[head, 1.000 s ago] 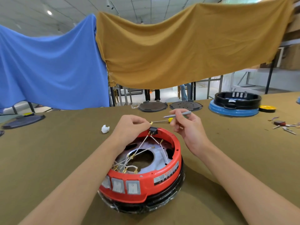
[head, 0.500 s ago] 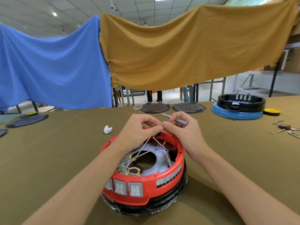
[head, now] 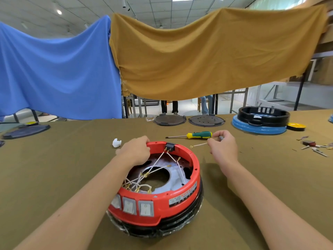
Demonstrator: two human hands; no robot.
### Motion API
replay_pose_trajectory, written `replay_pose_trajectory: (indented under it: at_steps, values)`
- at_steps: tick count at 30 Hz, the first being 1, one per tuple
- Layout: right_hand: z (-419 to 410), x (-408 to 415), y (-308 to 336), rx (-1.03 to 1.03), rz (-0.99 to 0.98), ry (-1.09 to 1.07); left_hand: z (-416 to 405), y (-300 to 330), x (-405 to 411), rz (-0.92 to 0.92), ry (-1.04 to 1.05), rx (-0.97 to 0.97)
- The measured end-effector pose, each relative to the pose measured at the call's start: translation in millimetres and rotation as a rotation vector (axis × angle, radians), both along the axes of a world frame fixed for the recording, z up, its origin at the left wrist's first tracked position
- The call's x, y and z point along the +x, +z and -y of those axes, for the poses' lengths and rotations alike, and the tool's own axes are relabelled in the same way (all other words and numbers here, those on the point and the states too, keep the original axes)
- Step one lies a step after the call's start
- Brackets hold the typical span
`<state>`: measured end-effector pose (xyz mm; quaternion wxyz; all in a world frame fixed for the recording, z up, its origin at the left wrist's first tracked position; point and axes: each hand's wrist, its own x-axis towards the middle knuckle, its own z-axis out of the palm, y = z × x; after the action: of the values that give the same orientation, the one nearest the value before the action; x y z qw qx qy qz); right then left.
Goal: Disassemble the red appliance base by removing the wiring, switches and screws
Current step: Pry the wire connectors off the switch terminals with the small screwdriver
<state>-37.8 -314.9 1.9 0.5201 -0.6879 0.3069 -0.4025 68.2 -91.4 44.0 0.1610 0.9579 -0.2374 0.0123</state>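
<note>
Holding the round red plastic appliance base (head: pixel 162 199) steady on the olive cloth-covered table (head: pixel 54 168).
From the head camera, the left hand (head: pixel 134 152) grips its far rim beside the black switch (head: pixel 170 146); the right hand (head: pixel 223 147) pinches a loose white wire (head: pixel 198 145) and a grey pen-like tool (head: pixel 221 137), near a green-and-yellow screwdriver (head: pixel 191 135).

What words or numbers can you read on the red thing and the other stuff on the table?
White sticker on the red base: it carries red and dark print, too small and blurred to read.
White rocker switches on the front: each has a small mark, too faint to tell.
White label inside the black ring at the far right: unreadable.
Nothing else shows any text.
</note>
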Motion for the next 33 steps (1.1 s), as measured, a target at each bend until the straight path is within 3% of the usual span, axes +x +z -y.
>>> replay_pose_trajectory:
  at_steps: [3,8,12,15,18,23,28,33]
  values:
    - [4,4,-6,-0.052,-0.107,0.02,-4,1,3,0.044,-0.06,0.001]
    - [12,6,-12,-0.132,-0.23,0.046,-16,11,10,-0.101,-0.213,-0.043]
    - [15,4,-15,-0.17,-0.296,-0.026,-21,14,11,-0.09,-0.294,-0.036]
    - [14,2,-11,-0.118,-0.152,-0.079,-25,13,12,-0.056,-0.32,0.008]
    - [4,3,-3,-0.05,0.054,0.015,-29,9,11,0.015,-0.308,0.134]
    - [-16,-6,9,0.094,0.331,0.325,-41,3,9,0.015,-0.334,-0.002]
    - [-32,-12,17,0.184,0.414,0.529,-42,9,11,-0.067,-0.391,-0.063]
    - [-46,-15,16,0.022,0.381,0.579,-34,9,5,-0.082,-0.454,-0.149]
